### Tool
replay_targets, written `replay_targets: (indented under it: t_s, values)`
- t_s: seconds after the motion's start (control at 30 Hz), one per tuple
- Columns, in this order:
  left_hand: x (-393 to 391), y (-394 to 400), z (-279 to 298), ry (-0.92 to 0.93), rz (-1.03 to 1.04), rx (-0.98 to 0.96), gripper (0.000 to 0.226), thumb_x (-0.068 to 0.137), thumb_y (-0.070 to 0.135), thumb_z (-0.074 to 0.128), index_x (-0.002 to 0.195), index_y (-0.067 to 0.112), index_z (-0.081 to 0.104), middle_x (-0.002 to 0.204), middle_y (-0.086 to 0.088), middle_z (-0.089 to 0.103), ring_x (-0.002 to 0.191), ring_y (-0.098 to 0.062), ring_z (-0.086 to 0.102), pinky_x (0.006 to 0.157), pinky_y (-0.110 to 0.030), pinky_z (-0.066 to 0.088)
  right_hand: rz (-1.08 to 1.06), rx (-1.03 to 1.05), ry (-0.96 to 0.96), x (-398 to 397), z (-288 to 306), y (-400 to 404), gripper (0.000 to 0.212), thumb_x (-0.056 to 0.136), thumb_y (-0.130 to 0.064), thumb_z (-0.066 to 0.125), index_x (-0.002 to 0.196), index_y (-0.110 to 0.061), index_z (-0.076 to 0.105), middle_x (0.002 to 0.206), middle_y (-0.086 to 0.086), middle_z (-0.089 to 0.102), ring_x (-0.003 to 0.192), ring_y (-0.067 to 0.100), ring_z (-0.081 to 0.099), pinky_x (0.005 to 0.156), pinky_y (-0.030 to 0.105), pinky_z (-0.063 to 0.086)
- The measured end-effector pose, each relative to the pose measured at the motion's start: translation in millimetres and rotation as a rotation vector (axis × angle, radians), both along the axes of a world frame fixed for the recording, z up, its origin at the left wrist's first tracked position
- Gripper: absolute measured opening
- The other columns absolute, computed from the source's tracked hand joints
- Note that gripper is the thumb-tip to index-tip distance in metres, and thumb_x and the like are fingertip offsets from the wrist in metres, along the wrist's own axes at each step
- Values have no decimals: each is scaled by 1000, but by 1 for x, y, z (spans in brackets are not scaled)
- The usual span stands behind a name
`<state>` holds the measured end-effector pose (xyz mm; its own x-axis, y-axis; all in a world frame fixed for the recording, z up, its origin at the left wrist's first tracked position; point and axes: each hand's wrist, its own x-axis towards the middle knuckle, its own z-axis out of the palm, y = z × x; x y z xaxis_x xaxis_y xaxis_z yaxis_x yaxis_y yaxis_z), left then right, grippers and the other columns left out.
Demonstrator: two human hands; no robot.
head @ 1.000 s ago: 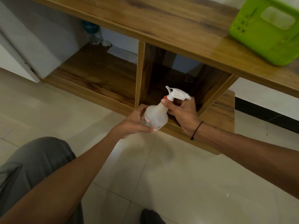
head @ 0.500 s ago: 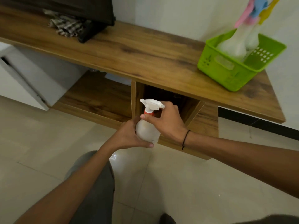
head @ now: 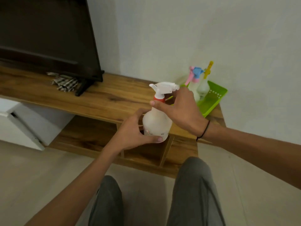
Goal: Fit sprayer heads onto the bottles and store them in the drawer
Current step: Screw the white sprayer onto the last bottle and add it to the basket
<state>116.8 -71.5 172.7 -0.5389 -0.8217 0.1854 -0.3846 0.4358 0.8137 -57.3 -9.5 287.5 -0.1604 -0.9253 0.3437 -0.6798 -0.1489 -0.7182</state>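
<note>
A translucent white spray bottle (head: 157, 123) stands upright between my hands, in front of the wooden unit. My left hand (head: 132, 133) wraps its lower body. My right hand (head: 180, 106) holds the red collar and neck just under the white sprayer head (head: 163, 87), thumb across the front. Behind my right hand a green basket (head: 213, 98) on the wooden top (head: 104, 98) holds more bottles with pink (head: 190, 74), blue (head: 197, 72) and yellow (head: 208, 69) sprayer heads. Open wooden compartments (head: 143, 152) lie below the top.
A dark TV screen (head: 48, 38) stands on the left of the top with a checked cloth (head: 65, 82) under it. A white drawer or door (head: 24, 126) hangs open at lower left. My grey-trousered knees (head: 192, 185) are near the unit, over pale floor tiles.
My head has tilted up, so the wall, TV and basket came into view. Both hands have raised the bottle from in front of the compartment to the level of the top.
</note>
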Motion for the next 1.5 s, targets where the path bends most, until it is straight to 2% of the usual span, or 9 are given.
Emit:
replay_targets:
  t_s: [0.13,0.3,0.47,0.73,0.87,1.1,1.23,1.33,1.5]
  values:
    - [-31,-13,41,91,-12,-22,102,50,77,91,137,53,45,127,30,57,115,6,60,89,-16,54,-12,-64,14,-28,44,-10,40,85,-38,85,115,-13,79,104,2,80,94,15,76,88,42,63]
    - [-76,-34,74,169,-52,-101,104,53,68,96,143,35,57,127,21,68,116,3,67,95,-21,60,-75,-82,33,-63,77,-21,31,84,-40,86,105,-18,81,100,-2,80,87,16,77,86,43,63]
    - [-118,-48,83,194,-69,-95,104,50,74,94,141,38,58,121,23,70,111,5,68,91,-22,62,-134,-92,42,-97,86,-28,29,82,-41,86,103,-21,81,98,-3,81,87,14,78,86,41,63]
    - [-170,-64,57,115,-75,-58,110,50,72,95,145,28,60,127,12,74,115,-8,71,98,-42,62,-220,-67,53,-142,56,-43,19,82,-39,88,84,-25,76,98,1,81,88,21,78,86,46,61]
    - [-181,-62,41,34,-57,-112,101,51,73,92,136,25,68,119,9,76,108,-11,73,92,-42,62,-245,-43,51,-155,29,-47,34,83,-38,88,107,-14,80,97,4,81,89,19,77,86,46,61]
    - [-187,-61,29,-90,5,-245,111,54,85,76,141,17,67,127,2,75,113,-14,70,94,-38,61,-242,11,-59,-172,-10,-49,33,82,-26,89,107,-6,79,98,9,80,94,24,77,88,47,61]
    - [-188,-63,30,-133,27,-286,82,60,81,74,116,22,78,104,6,75,97,-14,72,79,-34,60,-191,32,-123,-174,-23,-45,32,77,-28,93,103,-19,78,95,1,81,91,19,78,87,43,63]
    - [-188,-62,30,-154,32,-323,71,62,81,72,106,25,79,88,15,61,85,-10,66,62,-21,43,-182,32,-133,-173,-29,-45,48,75,-34,94,115,-13,78,103,5,82,97,23,78,92,52,61]
    - [-186,-60,29,-168,16,-358,68,67,80,68,107,26,78,88,15,59,81,-7,59,67,-26,47,-172,22,-104,-172,-33,-42,51,76,-42,92,118,-16,77,103,1,82,97,18,78,92,51,62]
